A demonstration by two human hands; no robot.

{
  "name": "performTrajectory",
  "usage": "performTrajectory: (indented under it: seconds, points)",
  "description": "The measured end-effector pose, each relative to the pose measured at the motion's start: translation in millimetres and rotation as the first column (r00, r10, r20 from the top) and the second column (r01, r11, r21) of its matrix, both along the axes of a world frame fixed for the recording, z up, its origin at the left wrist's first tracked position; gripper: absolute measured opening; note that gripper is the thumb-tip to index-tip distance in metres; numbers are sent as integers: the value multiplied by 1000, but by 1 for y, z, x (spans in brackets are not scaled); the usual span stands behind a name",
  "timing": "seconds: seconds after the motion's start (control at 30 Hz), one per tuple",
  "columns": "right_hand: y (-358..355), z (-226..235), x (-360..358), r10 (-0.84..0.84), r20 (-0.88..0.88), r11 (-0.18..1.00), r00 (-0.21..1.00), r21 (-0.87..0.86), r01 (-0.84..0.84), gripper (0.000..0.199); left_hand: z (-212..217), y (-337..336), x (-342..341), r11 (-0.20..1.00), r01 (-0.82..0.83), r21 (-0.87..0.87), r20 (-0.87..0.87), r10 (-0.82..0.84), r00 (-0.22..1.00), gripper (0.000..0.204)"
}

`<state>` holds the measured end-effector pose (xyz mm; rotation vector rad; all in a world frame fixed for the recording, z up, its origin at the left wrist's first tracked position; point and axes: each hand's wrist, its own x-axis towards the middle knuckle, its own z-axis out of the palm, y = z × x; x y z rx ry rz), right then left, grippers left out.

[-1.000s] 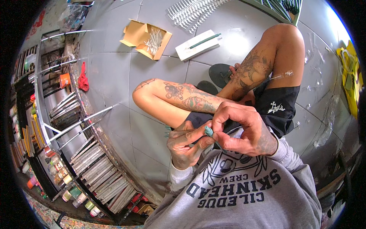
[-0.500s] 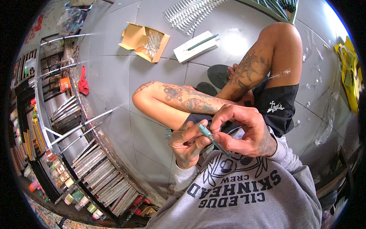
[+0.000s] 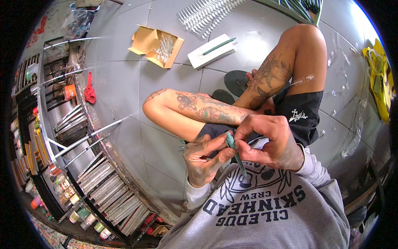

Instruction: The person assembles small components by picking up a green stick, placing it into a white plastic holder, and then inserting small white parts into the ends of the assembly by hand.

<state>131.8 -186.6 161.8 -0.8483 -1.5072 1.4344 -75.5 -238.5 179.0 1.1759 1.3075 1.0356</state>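
A teal-green pen (image 3: 241, 164) stands tilted between my two hands, its upper end rising and its body pointing down toward my sweatshirt. My left hand (image 3: 203, 162) grips it between thumb and fingertips near the upper end. From the other side, my right hand (image 3: 271, 143) pinches at the same part with thumb and index finger, other fingers curled. Whatever tiny piece may lie in that pinch is hidden. Several small teal pieces (image 3: 182, 145) poke out past the outer edge of my left hand.
On the tiled floor ahead lie an open cardboard box (image 3: 169, 50) of thin clear sticks, a white box (image 3: 213, 53) bearing a green pen, and rows of white pieces (image 3: 203, 16). A tray of green pens (image 3: 298, 8) is beyond my knee. A metal rack (image 3: 76, 145) stands left.
The pen has shifted slightly right and now stands steeper. My right finger and thumb have drawn together against it; my left fingers have moved along with it.
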Motion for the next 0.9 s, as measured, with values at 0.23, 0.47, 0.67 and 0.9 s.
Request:
performTrajectory:
  seconds: [0.23,0.47,0.67,0.9]
  points:
    - [-9,-7,-3,11,26,997,1000,78,-13,13,9,-15,1,981,-10,-195,67,23,997,41]
    - [-27,-12,-11,-30,-46,996,999,87,34,15,24,-17,8,946,-38,-321,82,67,994,28]
    - [-33,-10,-19,-53,-58,985,997,163,62,18,13,-17,-6,992,70,-104,-115,-82,990,21]
    - [-32,-17,-21,21,-85,987,996,159,-7,15,20,-19,-4,953,-44,-299,-21,40,999,20]
